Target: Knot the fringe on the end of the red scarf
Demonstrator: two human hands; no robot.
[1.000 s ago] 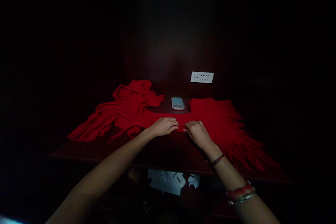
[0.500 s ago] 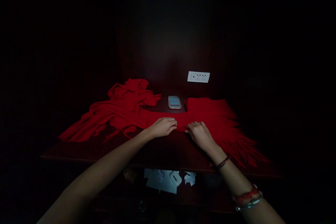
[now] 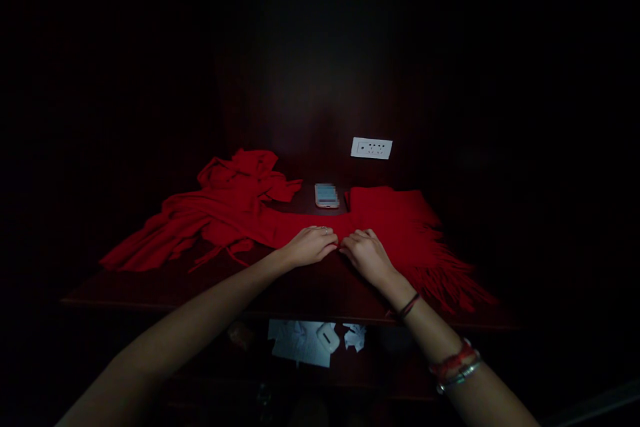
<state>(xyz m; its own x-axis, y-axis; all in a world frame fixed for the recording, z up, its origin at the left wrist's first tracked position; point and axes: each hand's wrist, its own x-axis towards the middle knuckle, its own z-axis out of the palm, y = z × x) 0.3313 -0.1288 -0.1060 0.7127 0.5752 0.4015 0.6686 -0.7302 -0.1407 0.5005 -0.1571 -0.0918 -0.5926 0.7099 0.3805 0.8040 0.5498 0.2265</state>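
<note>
A red fringed scarf (image 3: 385, 213) stretches across the dark table, flat and folded on the right with its tassels toward the near right. Toward the left it runs into a bunched, wrinkled heap of the same red cloth (image 3: 220, 207). My left hand (image 3: 313, 245) has its fingers curled on the near edge of the narrow middle strip. Close beside it, my right hand (image 3: 367, 255) pinches the same edge, fingertips nearly meeting the left ones. The fingertips are partly hidden against the cloth.
Behind the strip lies a phone (image 3: 327, 195) with a lit screen. A white wall socket (image 3: 371, 148) is on the dark back panel. Below the table edge (image 3: 225, 312), a shelf holds a paper sheet (image 3: 295, 347), a white case (image 3: 328, 338) and crumpled paper (image 3: 355, 337).
My hands have come closer together along the strip's near edge, nearly closing the gap between them. The view has shifted slightly. The scarf lies much as before.
</note>
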